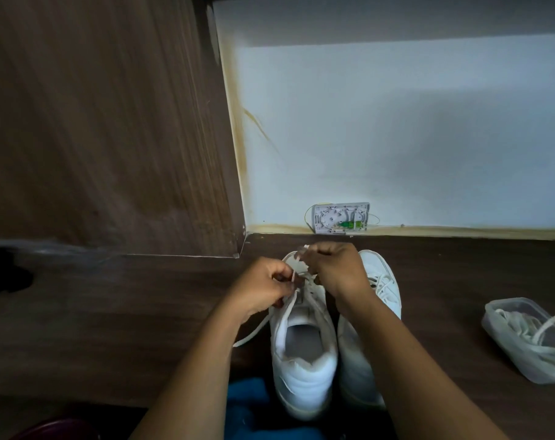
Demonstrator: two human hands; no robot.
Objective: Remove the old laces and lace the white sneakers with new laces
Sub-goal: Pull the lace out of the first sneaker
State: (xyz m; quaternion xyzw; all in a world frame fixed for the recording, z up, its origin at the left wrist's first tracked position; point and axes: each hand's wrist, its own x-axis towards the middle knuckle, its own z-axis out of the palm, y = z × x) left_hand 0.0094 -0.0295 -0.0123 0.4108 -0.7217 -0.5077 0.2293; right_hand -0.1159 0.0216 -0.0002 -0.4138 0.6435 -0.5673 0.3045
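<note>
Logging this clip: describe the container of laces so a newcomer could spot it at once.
On the dark wooden surface, find the pair of white sneakers. To their right, apart from them, sits a clear plastic container. It alone holds a loose heap of white laces.

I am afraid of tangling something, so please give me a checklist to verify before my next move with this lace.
1. The left hand pinches the lace: ok.
2. The right hand holds the lace near its tip: ok.
3. The sneaker under the hands stands upright: ok.
4. The other lace end lies loose beside the sneaker: ok.
5. The container with more laces stands at the right: ok.
6. Whether this lace is old or new: cannot tell.
</note>
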